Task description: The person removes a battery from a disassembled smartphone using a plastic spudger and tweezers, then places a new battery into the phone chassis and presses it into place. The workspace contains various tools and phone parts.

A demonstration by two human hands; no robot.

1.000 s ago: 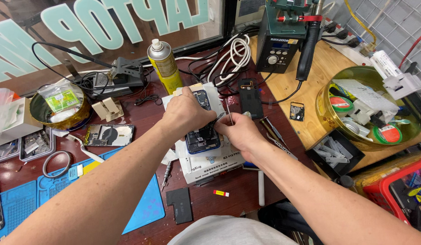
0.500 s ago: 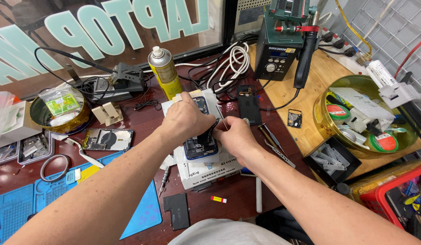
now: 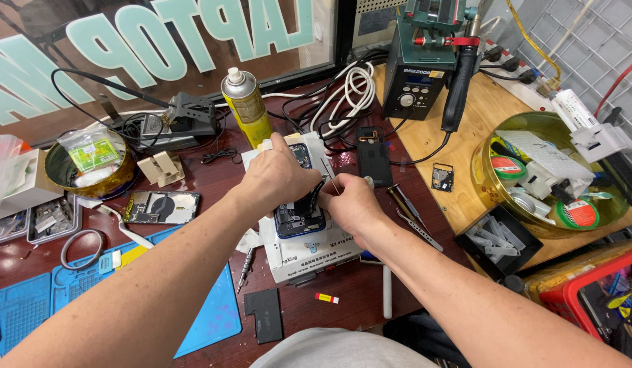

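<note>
Bracing the opened phone (image 3: 299, 217) against the white heating block (image 3: 309, 252), we keep our left hand (image 3: 278, 178) curled over its upper half, fingers bent and pressing down so the body cannot slide while the other hand works. That block sits at the centre of the dark red bench (image 3: 357, 300), which puts the phone flat and raised, at a height where both wrists can rest.

Our right hand (image 3: 353, 204) comes in from four o'clock and is closed in a pinch at the phone's right edge, on what looks like a thin metal tool or a dark strip; we cannot tell which, since the fingers hide the contact. The two hands almost touch, which suits fine work on one small spot.

Around us, things lie within reach without crowding the block: a yellow spray can (image 3: 246, 105) at eleven o'clock, a black back cover (image 3: 374, 155) at one o'clock, tweezers (image 3: 411, 218) at three o'clock just beside our right wrist, a small screwdriver (image 3: 246, 266) at eight o'clock, and a blue work mat (image 3: 214, 317) at seven o'clock. A soldering station (image 3: 418, 75) stands well apart at one o'clock, its heat kept away from the phone.
</note>
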